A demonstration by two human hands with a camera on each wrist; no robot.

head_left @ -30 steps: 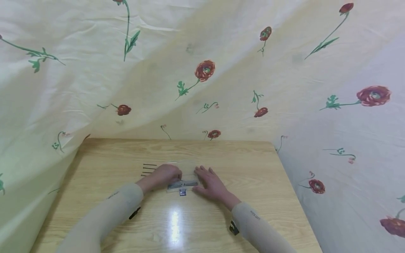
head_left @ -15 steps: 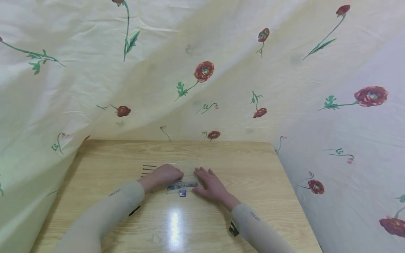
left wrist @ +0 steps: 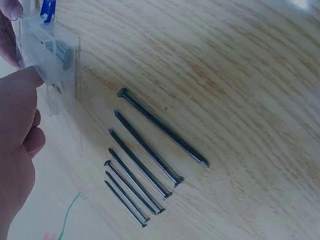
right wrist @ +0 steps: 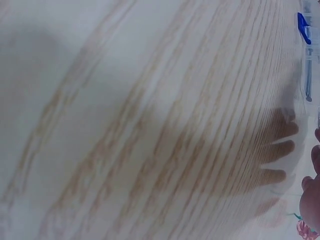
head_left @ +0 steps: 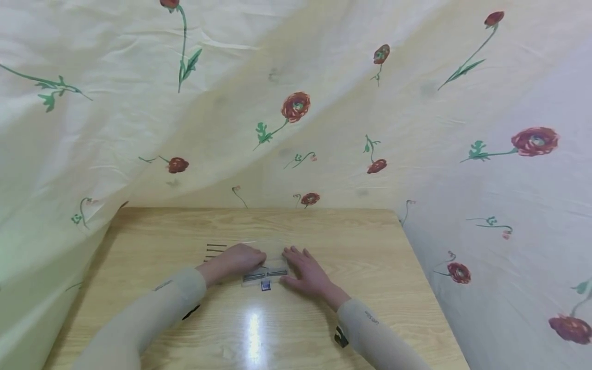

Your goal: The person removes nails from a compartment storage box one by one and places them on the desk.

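Both hands on clear box

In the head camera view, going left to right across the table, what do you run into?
Nails → left hand → clear plastic box → right hand.

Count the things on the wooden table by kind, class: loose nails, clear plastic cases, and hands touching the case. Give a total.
Loose nails: 6
Clear plastic case: 1
Hands on the case: 2, left hand and right hand
Total: 9
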